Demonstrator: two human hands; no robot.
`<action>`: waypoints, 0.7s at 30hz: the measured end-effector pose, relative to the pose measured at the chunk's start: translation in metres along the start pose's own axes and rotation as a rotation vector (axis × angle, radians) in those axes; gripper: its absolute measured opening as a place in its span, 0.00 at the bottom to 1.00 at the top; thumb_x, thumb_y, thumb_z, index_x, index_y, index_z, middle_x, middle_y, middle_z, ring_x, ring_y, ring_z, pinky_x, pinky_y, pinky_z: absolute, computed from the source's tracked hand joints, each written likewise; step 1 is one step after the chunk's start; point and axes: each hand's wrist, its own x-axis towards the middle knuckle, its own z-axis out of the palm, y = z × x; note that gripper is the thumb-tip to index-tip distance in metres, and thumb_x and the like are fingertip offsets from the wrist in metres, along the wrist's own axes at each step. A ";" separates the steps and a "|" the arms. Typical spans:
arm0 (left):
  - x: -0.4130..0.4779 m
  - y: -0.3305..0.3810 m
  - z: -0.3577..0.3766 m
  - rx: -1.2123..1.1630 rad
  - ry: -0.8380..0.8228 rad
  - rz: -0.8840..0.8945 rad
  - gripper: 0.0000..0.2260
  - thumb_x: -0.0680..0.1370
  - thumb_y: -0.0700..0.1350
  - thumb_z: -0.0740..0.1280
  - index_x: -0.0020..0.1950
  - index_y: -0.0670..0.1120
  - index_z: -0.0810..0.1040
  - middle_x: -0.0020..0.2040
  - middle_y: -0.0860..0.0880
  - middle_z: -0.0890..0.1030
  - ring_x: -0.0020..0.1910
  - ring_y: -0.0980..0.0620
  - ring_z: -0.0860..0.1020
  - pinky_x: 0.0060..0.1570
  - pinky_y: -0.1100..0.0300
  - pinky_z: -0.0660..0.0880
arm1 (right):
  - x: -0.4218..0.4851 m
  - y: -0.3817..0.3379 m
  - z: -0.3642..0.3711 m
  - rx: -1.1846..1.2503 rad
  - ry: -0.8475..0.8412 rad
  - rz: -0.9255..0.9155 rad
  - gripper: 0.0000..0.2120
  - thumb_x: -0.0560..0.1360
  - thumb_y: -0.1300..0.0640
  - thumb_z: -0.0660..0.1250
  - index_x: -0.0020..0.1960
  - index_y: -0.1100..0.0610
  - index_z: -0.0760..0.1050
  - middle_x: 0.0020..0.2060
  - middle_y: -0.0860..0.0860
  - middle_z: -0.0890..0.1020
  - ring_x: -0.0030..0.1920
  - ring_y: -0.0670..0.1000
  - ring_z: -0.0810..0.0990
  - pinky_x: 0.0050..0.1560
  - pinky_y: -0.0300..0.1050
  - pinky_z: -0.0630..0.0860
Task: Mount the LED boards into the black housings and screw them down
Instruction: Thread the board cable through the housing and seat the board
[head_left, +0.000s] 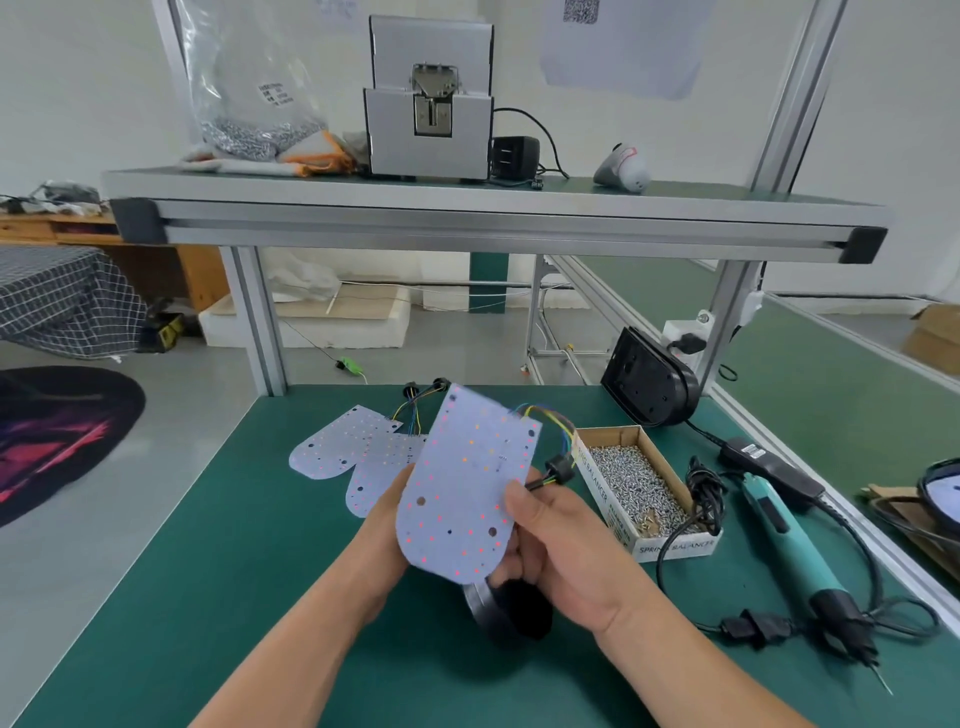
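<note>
I hold a white LED board (467, 478) tilted up above the green table (208, 571); coloured wires with a black connector (558, 467) trail from its top right. My right hand (561, 551) grips its right edge, thumb on the face. My left hand (384, 525) holds its left edge from behind, mostly hidden by the board. Beneath the board a black housing (511, 613) sits under my hands; which hand touches it I cannot tell. Two more LED boards (343, 441) lie flat further back. Another black housing (649, 379) leans against the frame post.
A cardboard box of screws (639, 478) stands right of my hands. A teal electric screwdriver (795, 551) with its black cable lies at the right edge. An overhead shelf (467, 223) carries a screw feeder machine (428, 124).
</note>
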 end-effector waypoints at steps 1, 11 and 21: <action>0.003 -0.003 -0.002 -0.025 0.038 -0.008 0.26 0.65 0.64 0.68 0.59 0.54 0.82 0.54 0.57 0.88 0.52 0.59 0.85 0.48 0.63 0.81 | -0.001 0.001 0.000 -0.046 -0.015 -0.013 0.23 0.70 0.40 0.80 0.52 0.58 0.86 0.43 0.58 0.87 0.34 0.52 0.85 0.34 0.42 0.81; 0.015 -0.015 -0.010 -0.114 0.220 -0.063 0.15 0.68 0.59 0.70 0.47 0.50 0.74 0.38 0.50 0.73 0.37 0.50 0.69 0.43 0.52 0.66 | -0.015 -0.018 -0.036 -0.330 -0.160 0.098 0.31 0.71 0.44 0.80 0.64 0.66 0.81 0.54 0.66 0.82 0.51 0.63 0.79 0.45 0.48 0.76; 0.020 -0.022 -0.024 -0.034 0.394 -0.050 0.10 0.67 0.57 0.66 0.43 0.54 0.73 0.38 0.51 0.68 0.35 0.49 0.66 0.35 0.54 0.64 | -0.010 -0.028 -0.079 -0.164 0.092 0.025 0.12 0.78 0.54 0.69 0.56 0.58 0.87 0.48 0.55 0.87 0.47 0.52 0.86 0.46 0.45 0.81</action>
